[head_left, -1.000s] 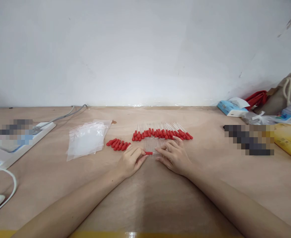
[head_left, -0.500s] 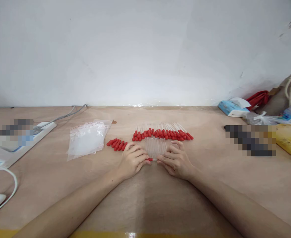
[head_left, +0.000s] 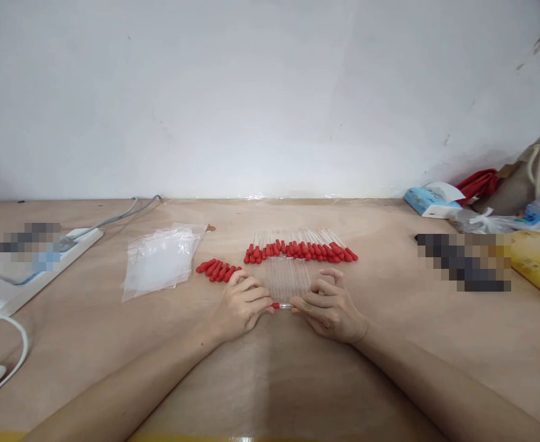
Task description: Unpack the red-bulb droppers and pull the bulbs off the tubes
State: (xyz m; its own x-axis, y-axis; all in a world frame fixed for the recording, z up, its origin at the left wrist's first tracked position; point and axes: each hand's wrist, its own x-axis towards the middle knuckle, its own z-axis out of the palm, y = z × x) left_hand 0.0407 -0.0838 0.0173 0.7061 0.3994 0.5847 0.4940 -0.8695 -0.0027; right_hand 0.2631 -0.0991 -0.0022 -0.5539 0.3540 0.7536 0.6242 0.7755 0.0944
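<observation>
My left hand is closed on a red rubber bulb, its fingertips covering most of it. A clear glass dropper tube meets the bulb's narrow end, and my right hand pinches that tube between thumb and fingers. How far the tube sits inside the bulb is too small to tell. Between and beyond my hands lies a row of bare clear tubes. Several loose red bulbs lie just beyond my left hand. Behind the bare tubes are droppers with red bulbs, side by side, tubes pointing toward the wall.
Clear zip bags are stacked on the left of the table. A white power strip with cables stands farther left. On the right are a tissue box, a pixelated dark object and a yellow packet.
Both hands have come slightly nearer to me with the bulb and tube. A little more of the clear tube shows between them. The rows on the table look the same.
</observation>
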